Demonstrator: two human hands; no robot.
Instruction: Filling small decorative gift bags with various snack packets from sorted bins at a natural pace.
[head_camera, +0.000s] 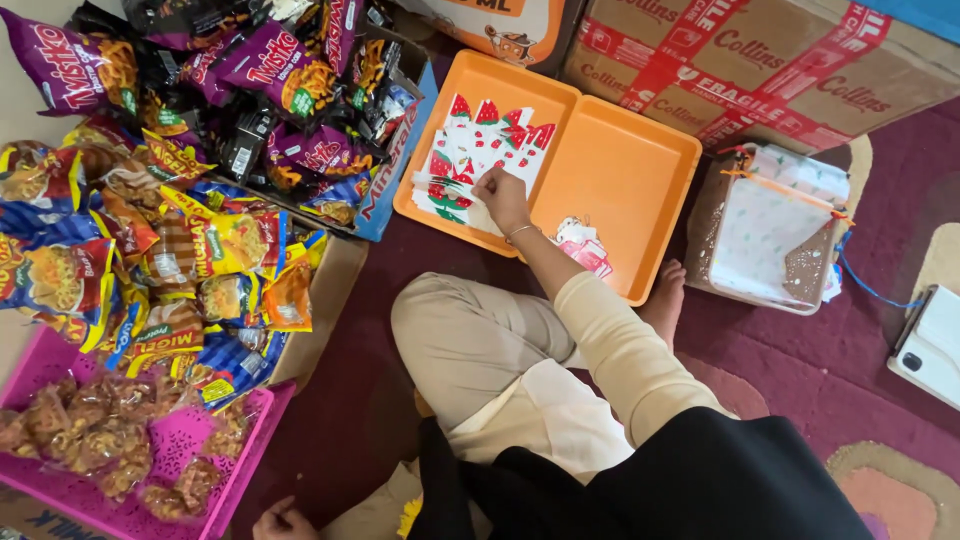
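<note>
Reaching forward, the right hand (502, 198) pinches the little strawberry bags (478, 160) with closed fingers. The bags lie fanned out in the orange tray (625, 175), right under the fingers. A small pink bag (585, 250) sits in the tray just beside the wrist. Far to the hand's left, a pink basket (205, 440) holds crunchy snacks, with bright snack packets (150, 260) piled above it. The left hand (283, 522) rests low on the floor; its grip cannot be told.
</note>
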